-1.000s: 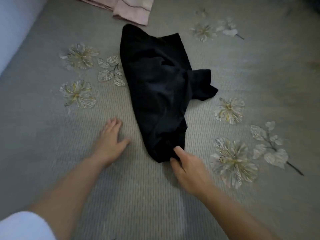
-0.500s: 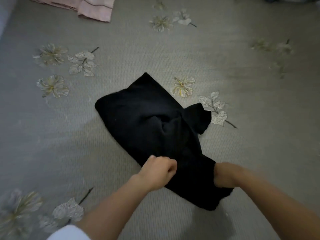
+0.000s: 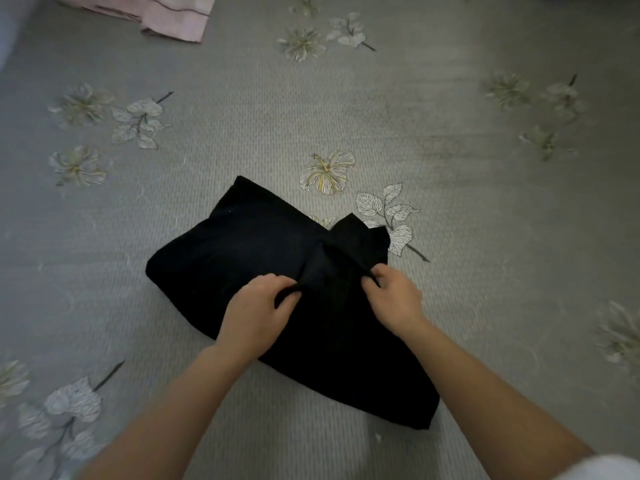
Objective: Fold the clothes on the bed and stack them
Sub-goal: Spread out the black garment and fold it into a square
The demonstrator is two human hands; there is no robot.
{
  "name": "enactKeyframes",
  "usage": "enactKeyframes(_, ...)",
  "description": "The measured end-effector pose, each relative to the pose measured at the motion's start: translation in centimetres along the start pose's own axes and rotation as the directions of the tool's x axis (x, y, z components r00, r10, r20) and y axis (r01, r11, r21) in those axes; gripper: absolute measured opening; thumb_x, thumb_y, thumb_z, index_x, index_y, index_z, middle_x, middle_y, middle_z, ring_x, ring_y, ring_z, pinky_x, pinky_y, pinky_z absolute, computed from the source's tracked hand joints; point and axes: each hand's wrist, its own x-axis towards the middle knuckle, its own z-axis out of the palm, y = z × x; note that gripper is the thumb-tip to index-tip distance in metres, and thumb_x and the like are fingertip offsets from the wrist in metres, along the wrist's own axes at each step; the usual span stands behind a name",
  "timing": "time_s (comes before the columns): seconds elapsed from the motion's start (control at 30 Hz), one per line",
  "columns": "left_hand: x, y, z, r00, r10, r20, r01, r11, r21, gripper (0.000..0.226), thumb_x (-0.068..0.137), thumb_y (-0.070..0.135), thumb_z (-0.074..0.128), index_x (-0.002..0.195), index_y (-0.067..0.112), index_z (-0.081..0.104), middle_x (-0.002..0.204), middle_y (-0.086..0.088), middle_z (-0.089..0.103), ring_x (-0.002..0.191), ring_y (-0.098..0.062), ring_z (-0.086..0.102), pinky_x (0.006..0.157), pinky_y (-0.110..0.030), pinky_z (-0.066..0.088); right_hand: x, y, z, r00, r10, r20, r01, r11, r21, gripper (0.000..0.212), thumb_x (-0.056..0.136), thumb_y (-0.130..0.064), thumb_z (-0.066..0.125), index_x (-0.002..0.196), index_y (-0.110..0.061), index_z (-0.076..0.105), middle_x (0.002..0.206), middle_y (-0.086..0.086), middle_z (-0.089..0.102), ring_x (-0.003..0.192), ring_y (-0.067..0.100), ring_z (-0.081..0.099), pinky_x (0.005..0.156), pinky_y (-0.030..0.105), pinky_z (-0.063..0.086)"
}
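A black garment (image 3: 242,251) lies rumpled on the grey flowered bedspread (image 3: 450,133), stretched from upper left to lower right. My left hand (image 3: 256,313) sits on its middle and pinches a raised fold of the black cloth. My right hand (image 3: 394,299) grips the same raised band a little to the right, near the garment's right edge. A short flap of the garment sticks out beyond my right hand. A folded pink garment (image 3: 173,19) lies at the top left of the bed.
The bedspread carries printed flowers and leaves all round the black garment. A pale wall or bed edge (image 3: 10,26) shows at the far left top corner. A dark shape sits at the top right edge.
The black garment has been pulled nearer to me and turned sideways. My left hand left the bedspread and took hold of the cloth; my right hand shifted from the hem to a fold.
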Motion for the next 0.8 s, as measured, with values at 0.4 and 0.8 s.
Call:
enactKeyframes(0.4, -4.3, -0.3, -4.6, 0.584, -0.313, 0.749, 0.268, 0.945, 0.186, 0.035, 0.088, 0.019, 0.055, 0.119, 0.03, 0.065, 0.111, 0.016, 0.065, 0.1, 0.001, 0.058, 0.094, -0.019, 0.045, -7.7, 2.7, -3.1, 0.419, -0.076, 0.905, 0.106, 0.994, 0.034, 0.012, 0.073, -0.008, 0.067, 0.084, -0.01, 0.072, 0.077, -0.007, 0.065, 0.079, 0.005, 0.061, 0.079, 0.023, 0.048)
enactKeyframes(0.8, 0.0, 3.6, 2.0, 0.871, 0.149, 0.468, -0.388, 0.792, 0.471, 0.033, 0.092, 0.035, 0.05, 0.124, 0.026, 0.054, 0.153, 0.004, 0.029, 0.148, -0.02, -0.004, 0.116, -0.044, 0.006, -7.7, 4.0, 0.1, 0.928, -0.129, 0.35, 0.013, 0.949, 0.314, 0.015, 0.08, -0.009, 0.069, 0.089, -0.022, 0.069, 0.094, -0.002, 0.066, 0.091, 0.014, 0.064, 0.084, 0.029, 0.052)
